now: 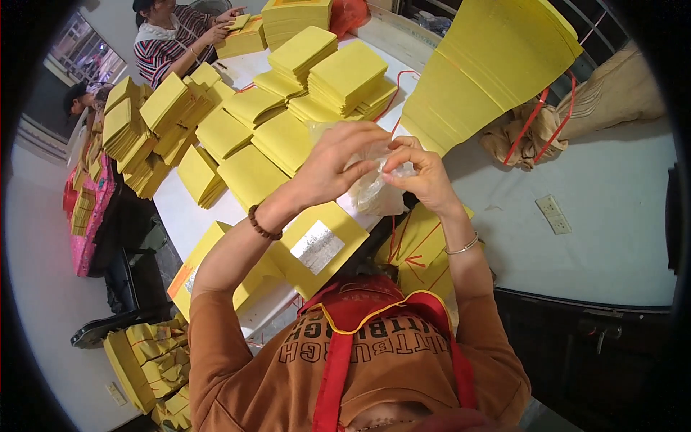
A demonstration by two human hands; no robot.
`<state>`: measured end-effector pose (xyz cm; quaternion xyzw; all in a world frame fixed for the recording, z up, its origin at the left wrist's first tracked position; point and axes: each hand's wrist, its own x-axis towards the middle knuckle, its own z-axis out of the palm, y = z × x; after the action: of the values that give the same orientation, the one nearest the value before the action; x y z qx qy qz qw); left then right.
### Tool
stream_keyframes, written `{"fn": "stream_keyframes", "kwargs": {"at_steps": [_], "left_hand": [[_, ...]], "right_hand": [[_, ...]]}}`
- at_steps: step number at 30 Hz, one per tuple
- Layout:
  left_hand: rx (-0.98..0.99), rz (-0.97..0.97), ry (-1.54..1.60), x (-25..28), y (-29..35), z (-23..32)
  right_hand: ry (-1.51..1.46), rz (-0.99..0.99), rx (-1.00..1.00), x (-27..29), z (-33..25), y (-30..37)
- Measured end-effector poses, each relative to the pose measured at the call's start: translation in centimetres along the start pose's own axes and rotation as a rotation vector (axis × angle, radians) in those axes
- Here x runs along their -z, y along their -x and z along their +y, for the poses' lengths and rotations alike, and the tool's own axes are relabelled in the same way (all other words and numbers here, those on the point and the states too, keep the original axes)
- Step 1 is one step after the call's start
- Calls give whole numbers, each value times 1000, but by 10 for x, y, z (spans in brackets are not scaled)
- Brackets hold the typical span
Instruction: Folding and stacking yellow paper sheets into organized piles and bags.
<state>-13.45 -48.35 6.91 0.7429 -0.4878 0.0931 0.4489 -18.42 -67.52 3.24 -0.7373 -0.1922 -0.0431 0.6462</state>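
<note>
A crumpled clear plastic bag (376, 198) hangs at the right edge of the white table, between my two hands. My right hand (426, 174) pinches the bag's top between thumb and fingers. My left hand (337, 164) is curled at the other side of the opening, its thumb against the plastic. The fingertips meet close together there, and what is inside the bag cannot be made out. Just below my left wrist lies a yellow paper sheet (345, 227) with a silver square (317, 247) on it.
Stacks of folded yellow paper (263, 144) cover much of the white table (173, 209). A tall yellow paper stack (489, 65) leans at the right, beside a brown wrapped bundle (597, 108) with red string. Across the table, a person (176, 39) in stripes handles yellow paper.
</note>
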Motion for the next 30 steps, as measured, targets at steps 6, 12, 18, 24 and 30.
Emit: {"fn": "stream_keyframes", "kwargs": {"at_steps": [6, 12, 18, 24, 30], "left_hand": [[16, -255, -1, -2, -1, -7], [177, -285, 151, -11, 0, -10], [91, -198, 30, -17, 0, -14], [100, -138, 24, -21, -3, -13], [169, -122, 78, -22, -8, -7]], "right_hand": [[232, 11, 112, 6, -7, 4], [499, 19, 183, 8, -27, 4], [703, 56, 387, 14, -27, -4], [593, -75, 359, 26, -28, -2], [673, 62, 337, 10, -19, 1]]}}
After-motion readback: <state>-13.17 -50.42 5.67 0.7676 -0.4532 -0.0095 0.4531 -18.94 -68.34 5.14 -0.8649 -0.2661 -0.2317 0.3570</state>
